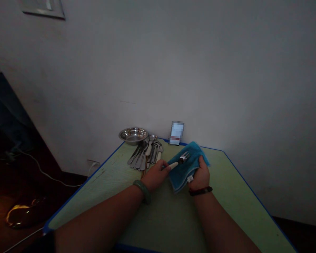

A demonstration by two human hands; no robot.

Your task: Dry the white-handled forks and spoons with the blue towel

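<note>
**Green worktop [168, 218] by a white wall**

Our left hand [155, 174] has its grip closed on the fork [181, 160] by the white handle, tines on the cloth [179, 174]. Our right hand [200, 175] clutches that cloth, mid-worktop. Cutlery [144, 154] and a bowl [133, 135] sit behind.

Round steel bowl [133, 135] at far-left corner of green worktop [226, 196]; metal cutlery pile [144, 154] just before it; blue cloth [185, 168] to the pile's right.
</note>
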